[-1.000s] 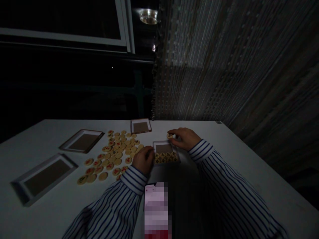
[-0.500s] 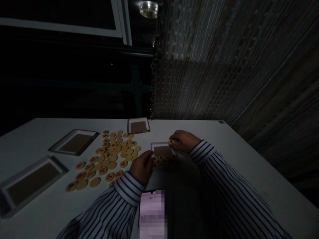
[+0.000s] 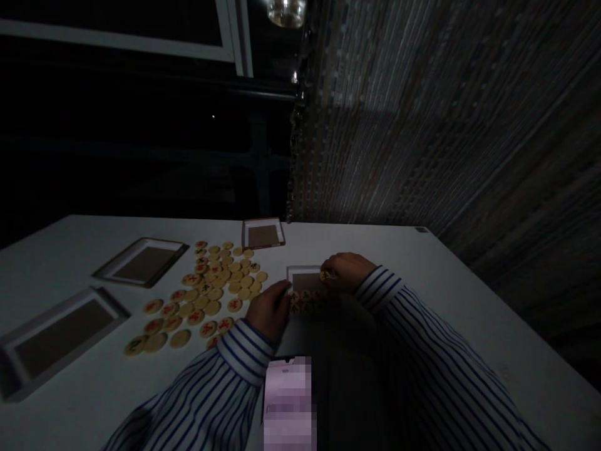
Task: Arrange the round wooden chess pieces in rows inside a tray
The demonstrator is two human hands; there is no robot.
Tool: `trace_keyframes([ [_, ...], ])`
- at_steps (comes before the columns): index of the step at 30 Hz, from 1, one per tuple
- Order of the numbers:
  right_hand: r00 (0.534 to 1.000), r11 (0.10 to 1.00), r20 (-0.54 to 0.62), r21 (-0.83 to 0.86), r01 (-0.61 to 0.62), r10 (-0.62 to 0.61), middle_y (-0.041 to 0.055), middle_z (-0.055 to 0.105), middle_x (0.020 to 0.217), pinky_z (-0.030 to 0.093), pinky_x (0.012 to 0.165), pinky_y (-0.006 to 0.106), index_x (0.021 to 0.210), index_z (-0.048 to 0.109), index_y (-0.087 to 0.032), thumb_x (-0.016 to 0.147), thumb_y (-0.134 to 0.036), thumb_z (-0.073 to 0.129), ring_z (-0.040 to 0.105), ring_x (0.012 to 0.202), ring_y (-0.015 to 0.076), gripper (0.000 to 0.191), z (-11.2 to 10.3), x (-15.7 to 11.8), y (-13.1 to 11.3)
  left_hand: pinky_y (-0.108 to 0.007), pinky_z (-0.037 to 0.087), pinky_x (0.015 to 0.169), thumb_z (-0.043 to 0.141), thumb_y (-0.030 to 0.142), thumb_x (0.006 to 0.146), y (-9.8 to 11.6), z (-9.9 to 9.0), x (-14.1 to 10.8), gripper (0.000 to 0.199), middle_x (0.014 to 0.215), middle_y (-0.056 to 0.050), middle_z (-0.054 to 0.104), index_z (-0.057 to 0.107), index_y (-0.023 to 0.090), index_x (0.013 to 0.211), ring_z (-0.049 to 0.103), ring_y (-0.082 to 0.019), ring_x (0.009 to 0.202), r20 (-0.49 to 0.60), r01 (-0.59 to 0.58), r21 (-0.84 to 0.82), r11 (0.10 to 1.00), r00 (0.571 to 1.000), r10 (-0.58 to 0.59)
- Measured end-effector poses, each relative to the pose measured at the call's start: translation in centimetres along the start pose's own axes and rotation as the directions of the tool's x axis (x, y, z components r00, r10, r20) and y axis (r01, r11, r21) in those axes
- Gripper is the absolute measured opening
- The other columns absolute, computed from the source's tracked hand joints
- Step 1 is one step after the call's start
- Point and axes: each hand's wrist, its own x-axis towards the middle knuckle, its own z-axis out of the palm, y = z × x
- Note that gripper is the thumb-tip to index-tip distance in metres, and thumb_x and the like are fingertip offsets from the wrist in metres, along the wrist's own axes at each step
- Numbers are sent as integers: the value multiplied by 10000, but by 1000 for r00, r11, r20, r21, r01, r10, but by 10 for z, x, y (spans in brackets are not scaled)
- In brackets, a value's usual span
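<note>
A small open box [image 3: 305,270] lies in front of me, with rows of round wooden pieces [image 3: 306,295] marked in black in its near part. My left hand [image 3: 270,310] grips the box's left edge, fingers closed. At the box's right side, my right hand [image 3: 348,272] pinches one round piece [image 3: 325,275] with a dark character, just above the far right corner. Many loose round pieces [image 3: 213,293] spread over the table left of the box; some show red characters, some black, others look blank.
Three more open boxes or lids lie on the white table [image 3: 469,326]: one at the back [image 3: 263,234], one at the left [image 3: 141,262], one at the near left [image 3: 66,337]. A lit phone [image 3: 287,401] is near me. A bead curtain [image 3: 375,113] hangs behind.
My right hand has lowered slightly with its piece, bringing it closer to the box's far right corner. My left hand stays at the box edge. The view has shifted slightly.
</note>
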Motion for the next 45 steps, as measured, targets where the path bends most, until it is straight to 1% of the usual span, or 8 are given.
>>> trace_keyframes([
  [11,1000,1000,-8,-25,18,-19,84,611,884,405,646,291,895,641,-216,707,-308,505,546,838,217,249,2,1,-2,-335,419,875,401,222,756,2,-1,1,356,1059,-106,601,558,116,1057,538,-209,1000,-21,-23,-4,1000,1000,23],
  [16,1000,1000,27,-29,12,-11,96,591,895,402,658,296,901,645,-209,722,-291,498,529,857,220,247,0,1,-4,-346,420,878,404,194,752,4,-1,2,346,1057,-93,604,559,130,1054,537,-207,1001,-16,-14,16,1000,1000,15],
  [22,998,1000,60,-27,14,-12,93,569,925,390,687,296,922,640,-217,735,-302,485,506,892,216,257,1,1,-2,-309,422,883,405,183,752,5,-2,1,338,1064,-76,603,555,133,1050,536,-175,1007,-24,-12,57,998,1000,13],
  [27,996,1000,85,-6,5,-5,86,563,934,385,698,292,955,627,-229,735,-310,486,503,897,208,273,0,1,0,-318,421,889,417,169,749,2,0,1,328,1061,-68,605,556,146,1045,535,-176,1010,-41,-59,45,997,997,61],
  [31,998,1000,54,2,16,-17,88,567,918,382,702,294,933,636,-224,754,-343,459,507,890,207,278,-1,0,0,-322,426,882,418,163,747,2,0,1,325,1060,-74,605,557,139,1041,536,-177,1009,-42,-42,54,998,998,44],
  [37,998,1000,70,-13,7,-6,85,574,923,383,700,285,938,635,-223,730,-260,480,508,898,208,263,-1,1,-1,-325,424,884,424,158,740,4,-1,1,334,1054,-77,608,556,137,1046,540,-179,1002,-40,-36,60,998,998,39],
  [41,997,1000,74,-9,24,-23,80,578,927,388,698,288,923,639,-231,731,-265,482,509,899,205,250,0,1,0,-322,434,871,433,160,733,5,-2,1,331,1034,-85,615,562,130,1037,544,-184,996,-32,-23,57,998,999,25],
  [45,997,1000,74,-10,11,-10,75,578,942,388,711,288,927,636,-237,726,-256,488,509,908,200,250,-1,-1,-1,-329,422,885,422,158,734,3,0,1,331,1048,-79,609,561,140,1034,537,-180,1004,-40,-47,45,998,998,48],
])
